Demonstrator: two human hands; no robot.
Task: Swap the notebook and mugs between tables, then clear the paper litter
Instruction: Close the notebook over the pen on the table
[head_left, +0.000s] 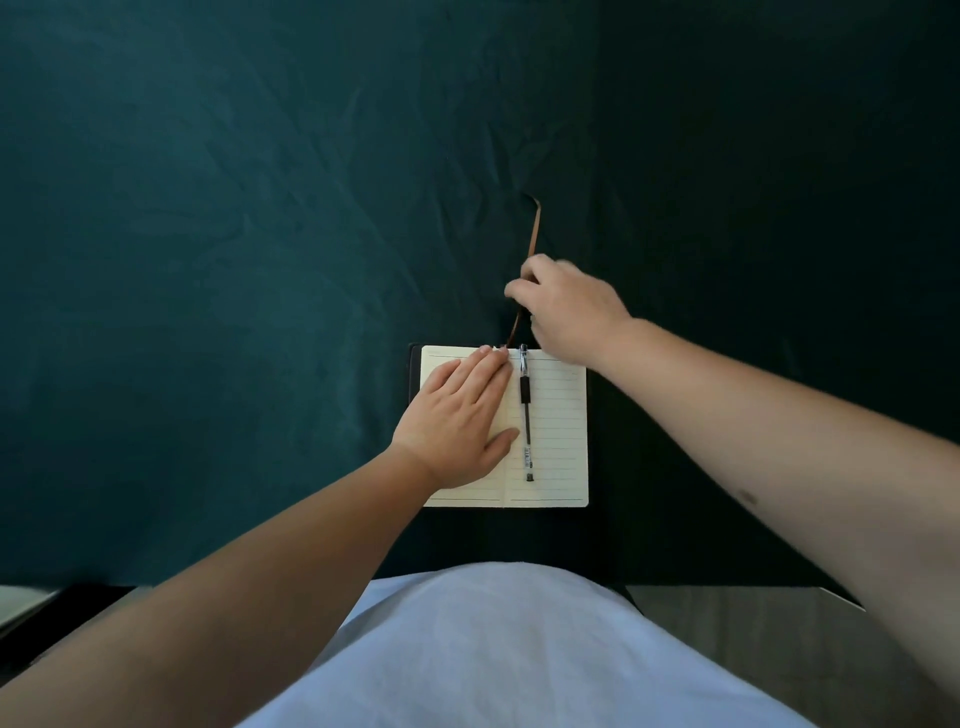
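Observation:
An open notebook (556, 426) with lined cream pages and a dark cover lies on the table near my body. A black pen (525, 410) rests along its centre fold. My left hand (457, 421) lies flat on the left page, fingers together. Just beyond the notebook's top edge, my right hand (566, 306) pinches the brown ribbon bookmark (534, 228), which runs from the spine away across the cloth. No mugs or paper litter are in view.
A dark teal cloth (234, 260) covers the table. The table's near edge runs just in front of my white shirt (493, 649). Grey floor (727, 618) shows at lower right, and a pale surface (21, 603) at the far lower left.

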